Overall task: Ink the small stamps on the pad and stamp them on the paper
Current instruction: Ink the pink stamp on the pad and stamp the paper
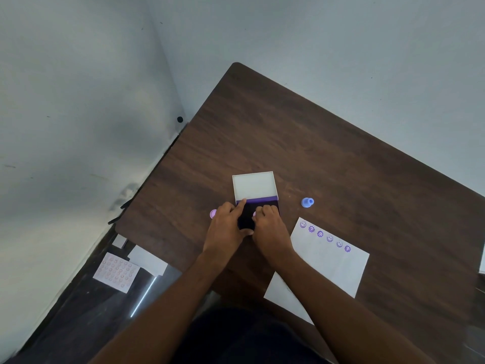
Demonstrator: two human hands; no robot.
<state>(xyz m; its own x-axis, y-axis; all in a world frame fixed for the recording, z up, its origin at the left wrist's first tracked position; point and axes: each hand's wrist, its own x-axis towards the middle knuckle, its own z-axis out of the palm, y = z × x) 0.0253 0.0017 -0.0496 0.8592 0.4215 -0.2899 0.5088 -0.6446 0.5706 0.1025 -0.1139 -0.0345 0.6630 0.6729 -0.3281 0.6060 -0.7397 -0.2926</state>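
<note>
The ink pad (248, 215) lies open on the brown table, its dark purple pad near me and its white lid (254, 185) folded back. My left hand (227, 227) steadies the pad, index finger on its left edge and thumb at its near edge. My right hand (269, 224) grips a small pink stamp (253, 214) and holds it down on the pad. Another pink stamp (213, 213) sits left of my left hand. A blue stamp (307, 202) lies on its side to the right. The white paper (333, 264) carries a row of several purple prints.
The table (328, 153) sits in a corner between two pale walls. On the floor at the left lie a pink dotted sheet (116, 272), white cards (148, 260) and a shiny plastic sheet. Something white shows at the right frame edge (482, 261).
</note>
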